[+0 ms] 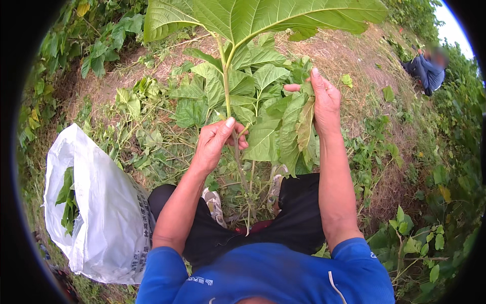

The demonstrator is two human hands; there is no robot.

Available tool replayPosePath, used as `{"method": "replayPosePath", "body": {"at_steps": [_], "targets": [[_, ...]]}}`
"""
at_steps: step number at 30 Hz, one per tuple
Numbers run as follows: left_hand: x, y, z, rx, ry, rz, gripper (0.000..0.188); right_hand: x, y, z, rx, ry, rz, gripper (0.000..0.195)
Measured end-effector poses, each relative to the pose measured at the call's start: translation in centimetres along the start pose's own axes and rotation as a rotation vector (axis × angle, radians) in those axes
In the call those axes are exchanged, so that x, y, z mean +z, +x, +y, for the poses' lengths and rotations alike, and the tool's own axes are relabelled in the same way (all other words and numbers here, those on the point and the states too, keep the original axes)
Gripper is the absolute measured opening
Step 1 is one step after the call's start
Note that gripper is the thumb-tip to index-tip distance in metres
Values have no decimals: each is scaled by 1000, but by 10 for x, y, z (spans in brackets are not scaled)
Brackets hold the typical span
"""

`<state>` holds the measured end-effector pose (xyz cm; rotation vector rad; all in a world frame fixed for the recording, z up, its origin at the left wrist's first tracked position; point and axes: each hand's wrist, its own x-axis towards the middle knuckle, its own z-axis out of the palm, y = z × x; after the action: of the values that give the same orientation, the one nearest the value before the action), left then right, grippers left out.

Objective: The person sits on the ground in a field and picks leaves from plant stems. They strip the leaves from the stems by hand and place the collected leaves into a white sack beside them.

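Note:
Between thumb and fingers, my left hand (218,142) grips an upright leafy branch (226,89), brown at its lower end and green above. A broad, veined leaf (262,21) spreads from the top of this branch. My right hand (324,98) is closed around a bunch of picked green leaves (290,125), which hang down below the fingers. One of these leaves is yellowish-brown. Behind and between both hands lie more leafy cuttings (243,81). My knees are apart, and the branch's lower end reaches down between my shoes (214,205).
On my left stands an open white plastic sack (102,212) bearing printed writing, with green leaves (69,201) inside. Stripped stems and leaves litter the dry grass (364,68). Bushes (452,144) line both sides. A person (429,70) in blue sits low at the far right.

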<state>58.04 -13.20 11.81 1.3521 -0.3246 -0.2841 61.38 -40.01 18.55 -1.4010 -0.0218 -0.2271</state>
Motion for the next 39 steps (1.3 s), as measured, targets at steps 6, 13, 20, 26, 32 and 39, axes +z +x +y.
{"method": "replayPosePath", "body": {"at_steps": [6,13,20,26,32,39], "targets": [[13,1,9,6,-16,141,56,-1,-6,-6,-5,-130,-63,18],[13,3,5,-60,-152,-8,56,39,-24,-25,-472,-703,-177,19],[20,-1,3,-124,-236,-162,57,53,-16,-15,-889,-883,-295,24],[16,-1,6,-147,-300,-172,55,45,-21,-7,-720,-923,-294,24],[15,0,8,-131,-278,-186,55,40,-24,1,-659,-967,-352,17],[13,0,6,-136,-266,-183,55,43,-30,8,-647,-896,-391,11]]}}
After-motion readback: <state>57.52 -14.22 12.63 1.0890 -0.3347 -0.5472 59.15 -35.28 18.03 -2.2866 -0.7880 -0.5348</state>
